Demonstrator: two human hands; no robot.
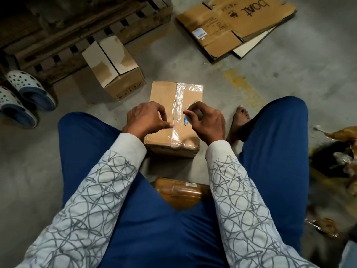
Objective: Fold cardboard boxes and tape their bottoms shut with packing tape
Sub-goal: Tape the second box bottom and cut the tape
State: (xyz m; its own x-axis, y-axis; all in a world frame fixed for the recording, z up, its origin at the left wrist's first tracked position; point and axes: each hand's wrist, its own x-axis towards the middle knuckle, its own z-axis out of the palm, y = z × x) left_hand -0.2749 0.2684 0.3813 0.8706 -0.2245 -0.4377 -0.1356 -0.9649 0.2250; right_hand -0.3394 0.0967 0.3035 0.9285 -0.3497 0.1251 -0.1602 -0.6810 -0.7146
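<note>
A small brown cardboard box (162,95) stands on the floor between my knees, its closed flaps facing up. A strip of clear packing tape (178,111) runs along the flap seam from the far edge over the near edge. My left hand (144,118) rests on the box's left half, thumb and forefinger pinched against the tape's left edge. My right hand (205,120) is curled around a roll of clear tape (190,113) on the box's right half; most of the roll is hidden by the fingers.
A second folded box (114,68) stands behind to the left, against wooden pallets (77,29). Flattened cartons (235,26) lie at the back right. Sandals (25,93) sit at the left, my bare foot (239,120) beside the box, crumpled wrappers (336,167) at right, a brown packet (179,192) under me.
</note>
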